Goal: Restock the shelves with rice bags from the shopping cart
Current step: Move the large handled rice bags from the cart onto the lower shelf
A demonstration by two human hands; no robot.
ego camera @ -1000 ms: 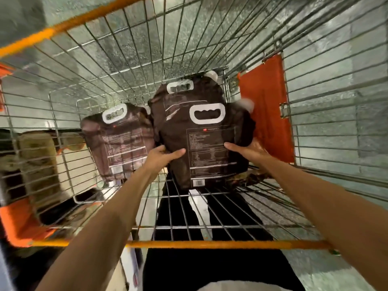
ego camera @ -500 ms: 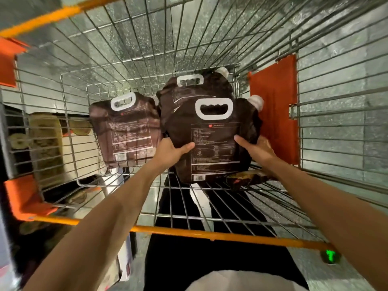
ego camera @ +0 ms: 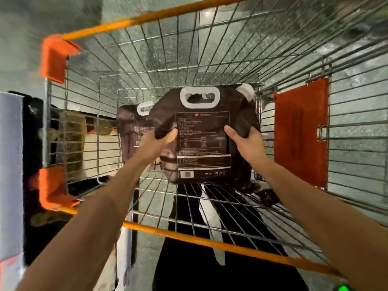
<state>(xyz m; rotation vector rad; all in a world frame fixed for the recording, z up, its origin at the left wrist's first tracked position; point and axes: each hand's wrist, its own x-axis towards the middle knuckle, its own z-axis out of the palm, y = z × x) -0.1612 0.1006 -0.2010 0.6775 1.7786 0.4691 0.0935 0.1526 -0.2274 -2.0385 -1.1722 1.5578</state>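
Two bare forearms reach over the near orange rim of the cart [ego camera: 210, 244]. The left hand [ego camera: 161, 139] and right hand [ego camera: 244, 141] each pinch a side edge of a dark rice bag [ego camera: 201, 148], thumbs on its printed face, other fingers hidden behind. The bag is upright inside the wire basket, white handle on top. Just behind it, to the left, stands a second bag [ego camera: 130, 131]. An orange panel [ego camera: 300, 133] hangs on the right wall.

I see a glossy grey-green speckled floor [ego camera: 52, 15] with a pale glare patch [ego camera: 207, 12] far ahead. On my left, a dark shelf unit [ego camera: 33, 143] holds tan packages [ego camera: 71, 139], with a pale upright panel [ego camera: 10, 164] beside it.
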